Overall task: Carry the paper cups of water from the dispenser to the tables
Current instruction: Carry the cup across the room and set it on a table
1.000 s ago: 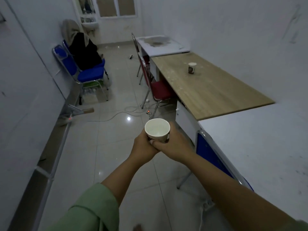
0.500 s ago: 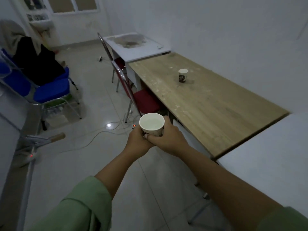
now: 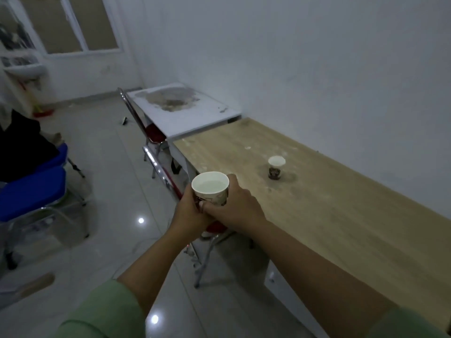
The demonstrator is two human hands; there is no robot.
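Observation:
A white paper cup point(image 3: 210, 186) filled with water is held upright in front of me, near the left edge of the wooden table point(image 3: 329, 206). My left hand point(image 3: 186, 213) wraps its left side and base, and my right hand point(image 3: 234, 206) wraps its right side. A second paper cup point(image 3: 276, 167) with a dark print stands on the wooden table, beyond and to the right of the held one.
A white table point(image 3: 180, 118) with a stained top adjoins the far end of the wooden one. Red chairs point(image 3: 156, 135) are tucked along the tables' left side. Blue chairs point(image 3: 31, 191) with dark clothing stand at the left. Glossy tiled floor lies between.
I have walked forward along the tables with the cup in both hands. The wooden table and the cup on it are now much closer, to my right.

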